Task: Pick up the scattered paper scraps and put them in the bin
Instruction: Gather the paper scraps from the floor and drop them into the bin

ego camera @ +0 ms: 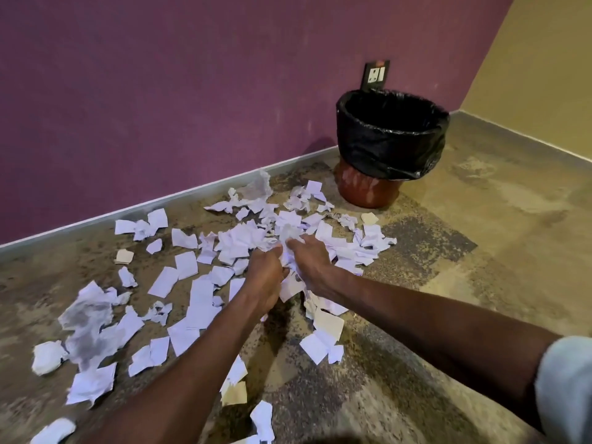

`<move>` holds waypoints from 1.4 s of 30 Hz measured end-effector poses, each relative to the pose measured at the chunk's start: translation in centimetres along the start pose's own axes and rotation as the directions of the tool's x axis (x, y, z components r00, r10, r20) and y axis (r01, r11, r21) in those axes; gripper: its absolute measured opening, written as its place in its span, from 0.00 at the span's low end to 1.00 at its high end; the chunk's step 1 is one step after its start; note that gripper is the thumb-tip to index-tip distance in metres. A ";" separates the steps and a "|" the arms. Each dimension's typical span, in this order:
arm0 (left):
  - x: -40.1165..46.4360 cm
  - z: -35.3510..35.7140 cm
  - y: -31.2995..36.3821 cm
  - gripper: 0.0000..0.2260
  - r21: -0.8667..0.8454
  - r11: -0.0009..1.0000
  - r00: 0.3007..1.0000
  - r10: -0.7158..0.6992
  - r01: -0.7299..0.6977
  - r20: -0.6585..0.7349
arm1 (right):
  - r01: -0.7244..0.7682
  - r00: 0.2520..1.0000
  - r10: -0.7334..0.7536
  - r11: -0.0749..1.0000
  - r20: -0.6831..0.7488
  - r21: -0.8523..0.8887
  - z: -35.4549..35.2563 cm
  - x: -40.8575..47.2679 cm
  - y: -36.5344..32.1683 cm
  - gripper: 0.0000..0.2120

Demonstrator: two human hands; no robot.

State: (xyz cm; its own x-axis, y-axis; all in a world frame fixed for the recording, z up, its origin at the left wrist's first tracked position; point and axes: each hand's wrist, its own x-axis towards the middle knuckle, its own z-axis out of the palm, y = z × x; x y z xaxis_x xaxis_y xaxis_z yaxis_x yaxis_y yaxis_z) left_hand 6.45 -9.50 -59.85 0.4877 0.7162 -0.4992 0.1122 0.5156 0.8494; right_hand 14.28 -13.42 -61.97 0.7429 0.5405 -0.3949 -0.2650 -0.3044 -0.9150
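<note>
Both grips are closed on one bunch of scraps (288, 238), held between the left hand (266, 277) and the right hand (309, 257), just above the floor (480, 283). More scraps are strewn over the mottled brown floor, from the near left up to the foot of the bin (368, 190). The bin, lined with a black bag (390, 149), is set against the purple wall (160, 91), near the corner with a yellow wall (544, 75). A socket (375, 75) is seen behind it. No writing can be read.
</note>
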 end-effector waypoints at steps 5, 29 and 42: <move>0.2 3.2 2.9 0.15 -0.112 0.993 0.994 0.036 -0.047 -0.099 | -0.097 0.995 0.092 0.933 0.033 0.346 1.0 -0.4 -2.9 0.10; 5.2 22.1 16.3 0.15 -0.114 0.978 0.925 0.203 -0.175 0.321 | 0.285 0.941 -0.079 0.704 -0.328 0.650 -12.0 11.9 -19.6 0.11; 12.2 30.5 23.4 0.42 -0.129 0.988 0.865 0.133 -0.080 0.484 | 0.156 0.986 -0.071 0.729 -0.153 0.667 -21.0 16.9 -28.4 0.34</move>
State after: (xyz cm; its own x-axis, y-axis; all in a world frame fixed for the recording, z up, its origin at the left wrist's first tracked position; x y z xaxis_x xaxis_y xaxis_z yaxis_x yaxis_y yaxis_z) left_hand 41.41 -3.03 -40.81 0.8558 0.4605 -0.2356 -0.0399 0.5130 0.8575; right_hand 47.26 -12.12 -40.95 0.8452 0.4341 -0.3118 -0.4870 0.3853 -0.7838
